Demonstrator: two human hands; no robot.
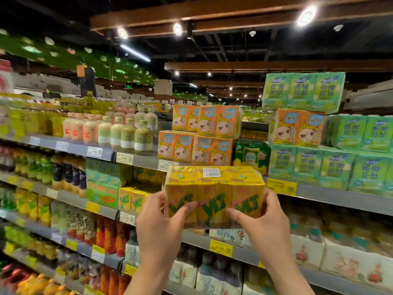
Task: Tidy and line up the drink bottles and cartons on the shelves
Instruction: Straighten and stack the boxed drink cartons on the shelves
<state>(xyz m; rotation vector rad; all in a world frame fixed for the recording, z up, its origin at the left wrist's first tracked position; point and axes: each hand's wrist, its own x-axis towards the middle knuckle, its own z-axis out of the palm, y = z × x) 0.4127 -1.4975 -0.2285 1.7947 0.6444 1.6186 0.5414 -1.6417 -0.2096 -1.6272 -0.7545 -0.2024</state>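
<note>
I hold a shrink-wrapped yellow multipack of drink cartons (214,188) in front of the shelves, its green lettering upside down. My left hand (161,222) grips its left side, thumb across the front face. My right hand (261,220) grips the right side the same way. The pack hangs in the air in front of the second shelf (331,196), level with more yellow cartons (131,199) standing there on the left.
Orange carton packs (204,135) are stacked on the top shelf, green carton packs (331,167) to their right. Round bottles (121,133) line the top shelf at left. Lower shelves hold bottles (68,173) and white packs (350,258). Yellow price tags (280,186) hang on shelf edges.
</note>
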